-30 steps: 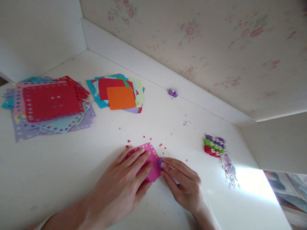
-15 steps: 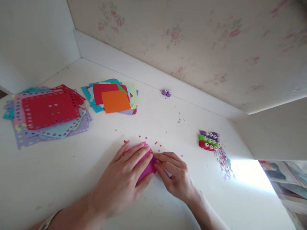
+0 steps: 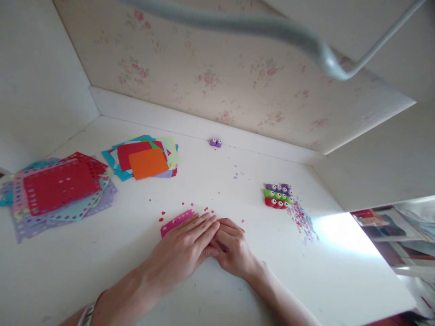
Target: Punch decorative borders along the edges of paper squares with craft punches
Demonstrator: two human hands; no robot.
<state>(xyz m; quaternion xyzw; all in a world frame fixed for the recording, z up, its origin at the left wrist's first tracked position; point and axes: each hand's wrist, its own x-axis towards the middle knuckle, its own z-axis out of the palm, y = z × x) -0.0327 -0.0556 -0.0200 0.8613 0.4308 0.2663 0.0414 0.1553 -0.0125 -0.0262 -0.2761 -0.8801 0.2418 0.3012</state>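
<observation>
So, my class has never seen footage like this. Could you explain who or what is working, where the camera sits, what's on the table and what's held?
There is no machine here: a person works with bare hands, filmed by one head-worn camera looking forward and down. The left hand lies over a pink sheet with holes along its edge. The right hand meets its fingertips; anything it holds is hidden. On the white table, to the left, lie a pile of hole-edged sheets and a pile of coloured sheets with orange on top. Two purple blocks sit at the back. To the right are rows of purple, green and red blocks, beside scattered coloured bits.
</observation>
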